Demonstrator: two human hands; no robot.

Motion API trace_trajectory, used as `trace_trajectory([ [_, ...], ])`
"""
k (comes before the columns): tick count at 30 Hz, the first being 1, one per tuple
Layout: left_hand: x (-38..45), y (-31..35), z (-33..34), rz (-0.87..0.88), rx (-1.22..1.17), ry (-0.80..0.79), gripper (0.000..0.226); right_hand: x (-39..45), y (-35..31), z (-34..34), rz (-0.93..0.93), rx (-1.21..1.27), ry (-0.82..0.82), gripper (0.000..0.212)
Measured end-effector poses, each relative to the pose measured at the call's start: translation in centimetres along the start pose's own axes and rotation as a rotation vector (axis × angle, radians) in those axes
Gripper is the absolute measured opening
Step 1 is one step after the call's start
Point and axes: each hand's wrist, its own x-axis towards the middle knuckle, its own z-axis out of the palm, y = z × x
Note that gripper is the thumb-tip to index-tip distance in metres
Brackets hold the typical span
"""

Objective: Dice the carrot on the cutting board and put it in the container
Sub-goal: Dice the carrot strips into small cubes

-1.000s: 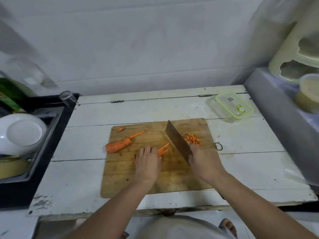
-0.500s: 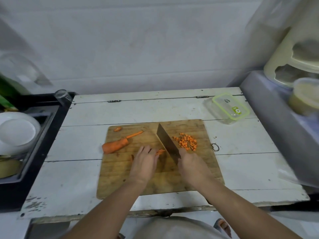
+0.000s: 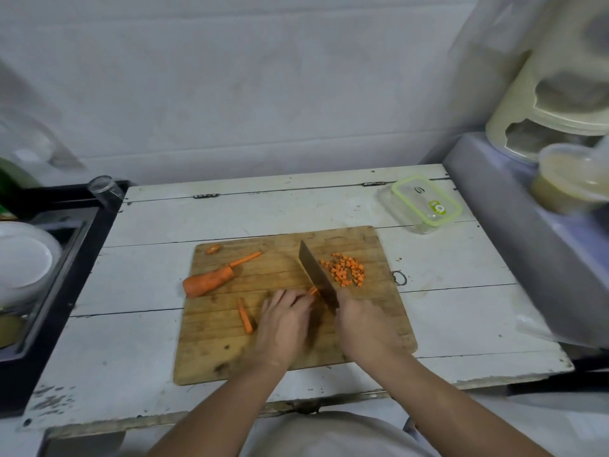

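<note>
Mid-dice: your right hand [image 3: 364, 328] grips the cleaver [image 3: 318, 278] by its handle (handle itself hidden under the fist), blade edge down on the cutting board [image 3: 290, 354], its length running diagonally from near your hand up and away to the left. Your left hand [image 3: 283, 321] lies knuckles up just left of the blade, fingers curled down onto the carrot strips [image 3: 313, 290]; only their orange ends poke out, touching or nearly touching the blade's left face. So the stock lies between your two hands, its long axis roughly crosswise to the blade, and the left hand is the one that feeds it.

Finished dice [image 3: 344, 272] sit in a loose heap on the far right of the board, just right of the blade. One loose strip [image 3: 245, 315] lies left of your left hand, lengthwise toward you. The uncut carrot butt [image 3: 209, 281], with a thin spike left at its tip, lies well left, fat end pointing toward the board's left edge, near a small end slice [image 3: 213, 249] at the far corner.

The container [image 3: 425, 204] stands on the counter [image 3: 148, 324] beyond the board's far right corner, lid on as far as I can tell, apart from the dice. My read: plenty of carrot left; the container step isn't started.
</note>
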Motion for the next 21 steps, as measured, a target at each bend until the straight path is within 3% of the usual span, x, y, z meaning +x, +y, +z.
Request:
trace_trajectory([
  [4, -0.2, -0.1, 0.3, 0.018, -0.02, 0.019, 0.021, 0.5, 0.6, -0.8, 0.038, 0.115, 0.002, 0.02],
  [11, -0.4, -0.4, 0.6, 0.043, -0.05, 0.031, 0.02, -0.3, 3.7, -2.9, 0.021, 0.037, 0.002, 0.02],
  [17, -1.1, -0.9, -0.6, 0.191, 0.134, -0.09, 0.049, -1.8, 1.9, -1.3, -0.089, -0.125, -0.061, 0.013],
  [21, -1.1, -0.5, -1.1, 0.206, 0.161, -0.106, 0.06, -2.4, 0.6, -1.3, -0.077, -0.257, -0.106, 0.024],
])
